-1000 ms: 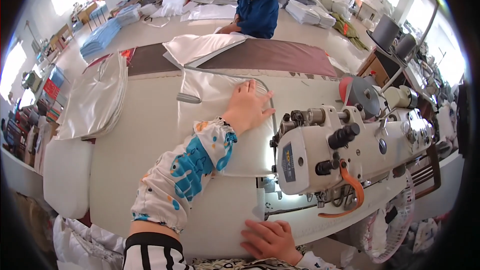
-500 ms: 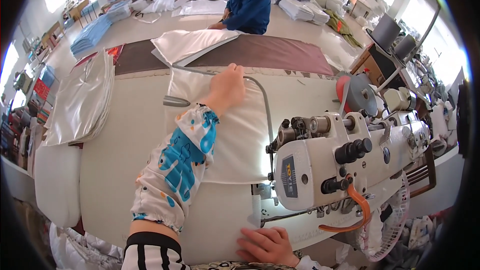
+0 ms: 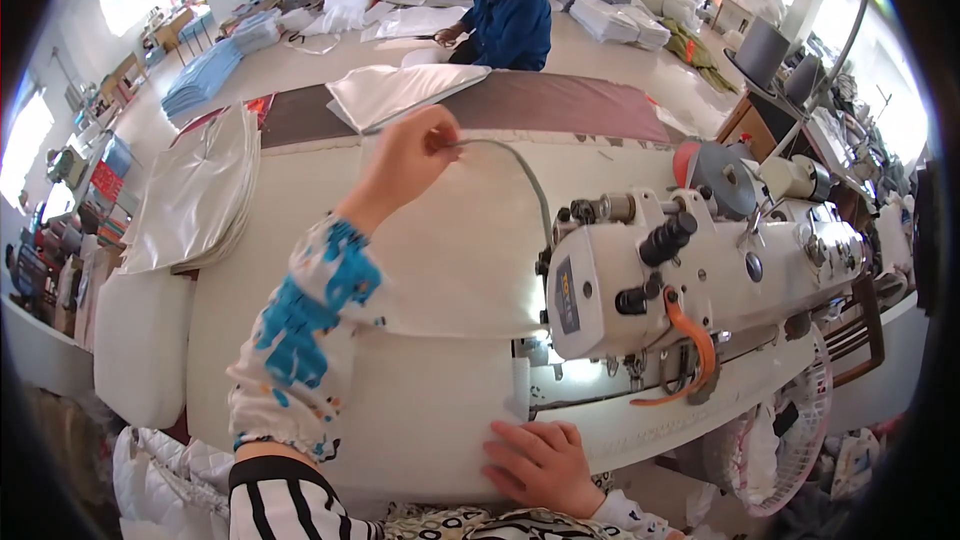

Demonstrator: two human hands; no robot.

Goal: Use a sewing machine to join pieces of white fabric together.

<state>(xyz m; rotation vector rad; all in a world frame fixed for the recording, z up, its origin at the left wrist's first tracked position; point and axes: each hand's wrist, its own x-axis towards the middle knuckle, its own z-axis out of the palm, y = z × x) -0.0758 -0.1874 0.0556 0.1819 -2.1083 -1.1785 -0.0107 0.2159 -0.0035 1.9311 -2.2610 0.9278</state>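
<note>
Fingers (image 3: 446, 130) of the left hand (image 3: 408, 162) are closing in a pinch on a narrow grey strip (image 3: 533, 172), holding it over the far part of the tabletop (image 3: 430, 420). From that pinch the strip, slim and cord-like, is bending in a smooth curve toward the near edge and running to the head of the sewing machine (image 3: 620, 285). Beneath it a smooth white cloth (image 3: 460, 260), softly glossy, is lying flat around the middle of the tabletop, its right side reaching the lit area at the machine. Fingers of the right hand (image 3: 545, 468) are lying loosely spread near the tabletop's near edge, gripping nothing visible.

At the far left corner a stack of shiny, creased white sheets (image 3: 200, 190) is spreading in uneven layers, and a rounded white slab (image 3: 142, 350) is extending along the left edge. Beyond the far edge, a folded white cloth piece (image 3: 400, 90) with a grey border is lying in a pointed shape across dark brown fabric (image 3: 575, 105). Bare tabletop is leaving room between the stack and the left sleeve (image 3: 305, 315), and again between that sleeve and the right hand; toward the right, the machine's hard, bulky body is narrowing the space.
</note>
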